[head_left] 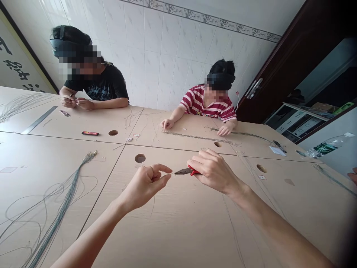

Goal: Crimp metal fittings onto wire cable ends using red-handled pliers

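Note:
Over the near middle of the table, my left hand (149, 184) pinches thumb and forefinger together at the end of a thin cord (153, 206), part of which hangs below the palm. The tiny piece at those fingertips is too small to make out. My right hand (216, 172) is wrapped round the red handles of pliers (182, 171). Their dark jaws point left and nearly meet my left fingertips; whether they grip the tiny piece I cannot tell. At the left lies a bundle of grey-green cords (73, 186) with small metal ends bunched at its top.
Two people sit across the wooden table (178, 230), one (104, 83) in black, another (208, 102) in stripes touching cords. Around lie a steel ruler (40, 120), a red-and-black item (90, 133), a plastic bottle (329, 146) and more cords (334, 178). Round holes (140, 158) pierce the tabletop.

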